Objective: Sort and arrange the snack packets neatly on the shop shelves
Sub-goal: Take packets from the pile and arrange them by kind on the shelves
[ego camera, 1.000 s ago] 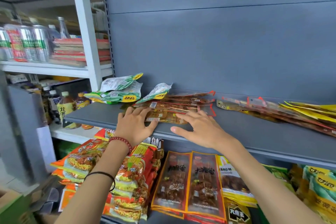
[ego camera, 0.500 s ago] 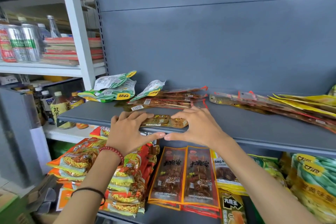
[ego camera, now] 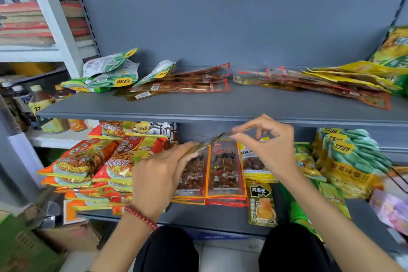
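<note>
Both my hands hold a thin stack of brown snack packets [ego camera: 215, 140] in the air, just below the front edge of the grey upper shelf [ego camera: 220, 108]. My left hand [ego camera: 159, 174] grips the stack's left end. My right hand [ego camera: 268, 144] pinches its right end between thumb and fingers. On the upper shelf lie green packets [ego camera: 106, 75] at the left, a pile of red-edged brown packets [ego camera: 187, 83] beside them, and a spread of red and yellow packets [ego camera: 326, 84] at the right.
The lower shelf [ego camera: 209, 216] carries orange noodle packs [ego camera: 92, 165] at the left, red skewer packets [ego camera: 212, 172] in the middle, and green-yellow bags [ego camera: 351, 161] at the right. A white rack [ego camera: 53, 20] with bottles [ego camera: 39, 100] stands to the left. My knees are below.
My hands have pulled the small stack of brown packets off the upper shelf's front edge and lowered it in front of the lower shelf. The camera has tilted downward.
</note>
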